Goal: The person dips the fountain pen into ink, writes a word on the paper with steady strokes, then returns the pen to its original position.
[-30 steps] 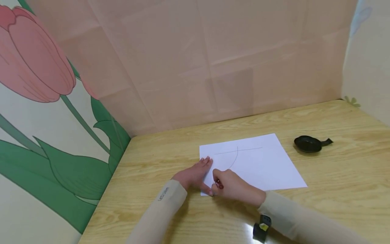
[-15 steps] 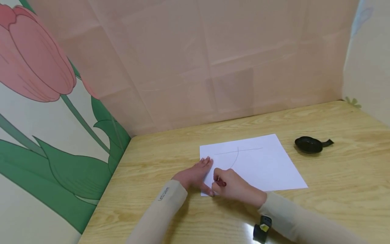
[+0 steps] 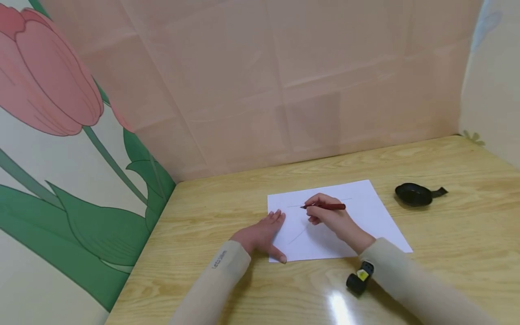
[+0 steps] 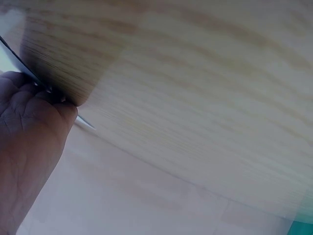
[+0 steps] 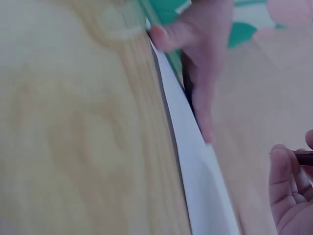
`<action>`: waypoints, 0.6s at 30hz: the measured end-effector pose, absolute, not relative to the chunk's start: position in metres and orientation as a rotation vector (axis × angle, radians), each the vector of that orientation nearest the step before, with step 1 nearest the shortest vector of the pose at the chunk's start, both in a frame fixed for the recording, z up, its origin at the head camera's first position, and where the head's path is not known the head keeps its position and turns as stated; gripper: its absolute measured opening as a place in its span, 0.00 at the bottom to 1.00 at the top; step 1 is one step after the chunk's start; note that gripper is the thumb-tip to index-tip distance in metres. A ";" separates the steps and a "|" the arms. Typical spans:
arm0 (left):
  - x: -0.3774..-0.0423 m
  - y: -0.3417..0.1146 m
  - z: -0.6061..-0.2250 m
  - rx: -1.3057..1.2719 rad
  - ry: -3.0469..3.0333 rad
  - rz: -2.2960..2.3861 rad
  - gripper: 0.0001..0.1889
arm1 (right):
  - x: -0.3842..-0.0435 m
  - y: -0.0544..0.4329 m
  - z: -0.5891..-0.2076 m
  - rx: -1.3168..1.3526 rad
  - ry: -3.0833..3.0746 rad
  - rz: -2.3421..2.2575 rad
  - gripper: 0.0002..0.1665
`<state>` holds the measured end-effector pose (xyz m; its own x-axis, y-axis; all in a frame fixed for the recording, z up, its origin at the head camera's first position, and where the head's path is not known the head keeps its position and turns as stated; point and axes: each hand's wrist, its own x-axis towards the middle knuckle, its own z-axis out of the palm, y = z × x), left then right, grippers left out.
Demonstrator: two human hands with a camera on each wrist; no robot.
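A sheet of white paper (image 3: 365, 230) lies on the table, with thin drawn lines on it. My left hand (image 3: 262, 232) rests spread over its left edge, thumb near the lower left corner. Between the thumb and fingers of my right hand (image 3: 334, 220) is a dark red pen (image 3: 335, 206), its dark tip pointing left, just below the upper line. A slanting stroke (image 3: 298, 235) runs down toward the lower left of the sheet; my right hand covers its upper part. The right wrist view shows the pen (image 5: 305, 157) pinched at the right border.
Right of the paper stands a small black pan (image 3: 413, 194), handle pointing right. The wooden table (image 3: 211, 207) meets a pinkish sheet-covered wall (image 3: 243, 90) at the back. At the left is a wall with a painted tulip (image 3: 61, 76). A black device (image 3: 359, 279) hangs on my right wrist.
My right hand has moved up and right from the lower left of the paper, with the pen still held. The slanting stroke now shows down to the lower left. My left hand stays put.
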<state>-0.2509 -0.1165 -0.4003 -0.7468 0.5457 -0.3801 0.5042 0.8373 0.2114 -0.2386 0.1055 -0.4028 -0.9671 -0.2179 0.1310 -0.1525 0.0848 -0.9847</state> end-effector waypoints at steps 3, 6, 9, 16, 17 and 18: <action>-0.251 -0.117 -0.401 0.783 2.584 0.133 0.63 | -0.246 0.113 -0.403 -0.257 2.261 -2.084 0.15; -0.251 -0.118 -0.401 0.797 2.587 0.131 0.63 | -0.251 0.118 -0.401 -0.158 2.270 -2.092 0.16; -0.251 -0.119 -0.401 0.817 2.593 0.133 0.64 | -0.256 0.121 -0.399 -0.079 2.278 -2.101 0.17; -0.249 -0.119 -0.400 0.796 2.585 0.148 0.63 | -0.264 0.124 -0.402 0.130 2.278 -2.105 0.16; -0.249 -0.118 -0.399 0.785 2.583 0.150 0.63 | -0.265 0.125 -0.402 0.151 2.277 -2.103 0.16; -0.248 -0.118 -0.399 0.777 2.581 0.149 0.63 | -0.265 0.125 -0.403 0.171 2.276 -2.101 0.16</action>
